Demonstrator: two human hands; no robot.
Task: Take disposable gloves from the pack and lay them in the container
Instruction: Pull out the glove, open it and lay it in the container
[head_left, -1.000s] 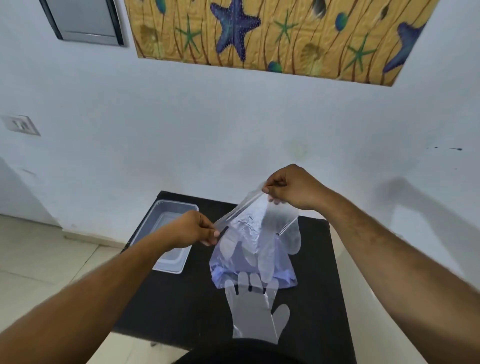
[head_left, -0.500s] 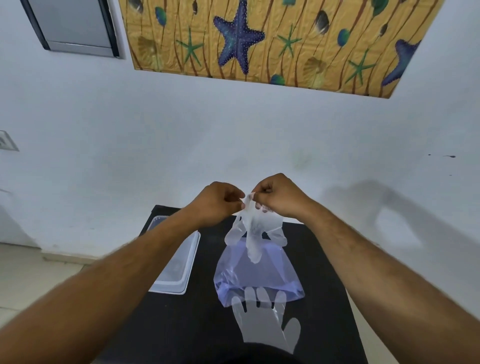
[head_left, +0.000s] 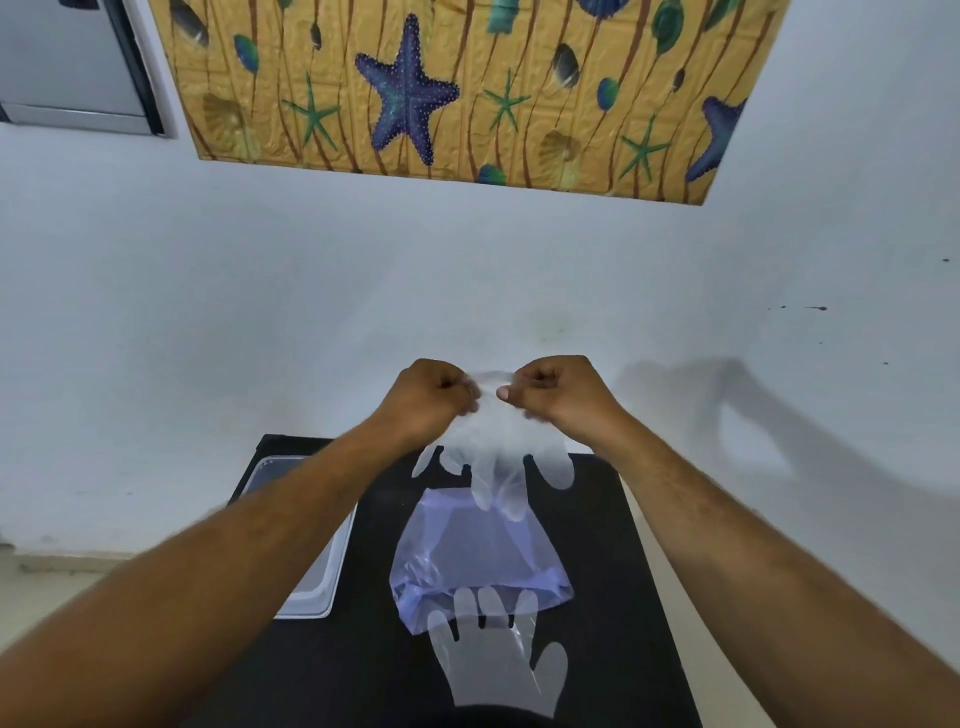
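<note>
Aloft, both hands, left (head_left: 426, 397) and right (head_left: 558, 389), pinch filmy clear glove (head_left: 498, 457) cuff; crinkled bluish pack (head_left: 475, 551) below.

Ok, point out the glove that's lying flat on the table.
The near glove, spread flat below the pack; the other glove hangs from both hands.

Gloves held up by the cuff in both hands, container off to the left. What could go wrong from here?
1. More than one thin glove may be stuck together in the left hand and right hand.
2. The container sits under the left forearm, so the drop-in is partly blind.
3. The flat glove overhangs the table edge and could slide off.
</note>
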